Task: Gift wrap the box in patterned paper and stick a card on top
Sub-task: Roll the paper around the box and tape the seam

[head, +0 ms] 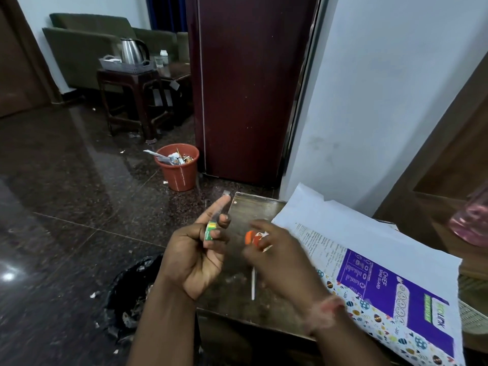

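Both hands (229, 249) hover before orange bin (178, 166), kettle (133, 51).

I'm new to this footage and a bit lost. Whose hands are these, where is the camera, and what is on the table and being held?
There is no machine here: a person works with bare hands, and the single picture comes from a camera worn on their head, looking forward and down. The left hand grips a small green tape roll, with a clear strip pulled up along the forefinger. The right hand is blurred; it holds an orange-handled item, possibly scissors. On the dark wooden table lies a purple box on patterned wrapping paper, white side up, not yet folded over it.
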### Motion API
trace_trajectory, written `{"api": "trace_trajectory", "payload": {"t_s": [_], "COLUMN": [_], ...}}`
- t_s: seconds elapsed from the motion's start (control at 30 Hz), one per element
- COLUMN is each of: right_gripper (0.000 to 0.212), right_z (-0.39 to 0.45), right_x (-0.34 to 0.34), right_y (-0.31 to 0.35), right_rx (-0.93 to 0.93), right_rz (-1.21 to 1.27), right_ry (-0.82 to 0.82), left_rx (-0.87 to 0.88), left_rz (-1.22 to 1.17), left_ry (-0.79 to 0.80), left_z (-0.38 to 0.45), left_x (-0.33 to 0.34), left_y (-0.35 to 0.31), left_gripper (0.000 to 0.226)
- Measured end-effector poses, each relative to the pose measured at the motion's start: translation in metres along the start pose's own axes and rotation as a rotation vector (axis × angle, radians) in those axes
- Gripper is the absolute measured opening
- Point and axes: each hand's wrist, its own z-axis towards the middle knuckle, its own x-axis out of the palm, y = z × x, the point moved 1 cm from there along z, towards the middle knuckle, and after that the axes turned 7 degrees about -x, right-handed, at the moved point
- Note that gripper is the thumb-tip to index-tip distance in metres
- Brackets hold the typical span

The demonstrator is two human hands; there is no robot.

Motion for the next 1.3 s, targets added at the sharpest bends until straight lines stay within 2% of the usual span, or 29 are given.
{"api": "trace_trajectory", "payload": {"t_s": [0.1,0.17,0.23,0.33,0.43,0.6,0.9,1.07,1.2,1.3], "right_gripper": [0.019,0.012,0.011,0.008,0.009,0.015,0.022,0.013,0.013,0.023], "right_z": [-0.023,-0.034,-0.048,-0.061,-0.065,-0.068,-0.074,-0.073,-0.072,-0.073], "right_x": [-0.053,-0.076,-0.088,-0.087,-0.080,-0.060,-0.056,-0.065,-0.071,-0.084], "right_y": [-0.012,-0.034,-0.048,-0.062,-0.066,-0.057,-0.053,-0.059,-0.060,-0.059], "right_rx": [0.145,0.241,0.276,0.311,0.326,0.282,0.190,0.251,0.343,0.414], "right_rz": [0.717,1.084,1.202,1.071,0.831,0.592,0.213,0.196,0.390,0.434], "right_ry": [-0.323,-0.549,-0.697,-0.825,-0.779,-0.630,-0.474,-0.316,-0.147,-0.058], "left_rx": [-0.047,-0.085,-0.119,-0.153,-0.147,-0.076,-0.034,-0.079,-0.156,-0.170], "left_rz": [0.027,0.062,0.095,0.156,0.192,0.180,0.191,0.266,0.262,0.301], "left_ry": [-0.081,-0.124,-0.135,-0.165,-0.223,-0.259,-0.145,-0.009,0.042,0.038], "left_z": [0.010,0.017,0.024,0.031,0.036,0.044,0.043,0.042,0.042,0.043], "left_x": [0.006,0.016,0.024,0.031,0.037,0.041,0.041,0.038,0.034,0.031], "left_y": [0.014,0.029,0.045,0.066,0.086,0.106,0.103,0.101,0.097,0.093], "left_gripper": [0.077,0.072,0.072,0.070,0.071,0.075,0.073,0.071,0.072,0.069]}}
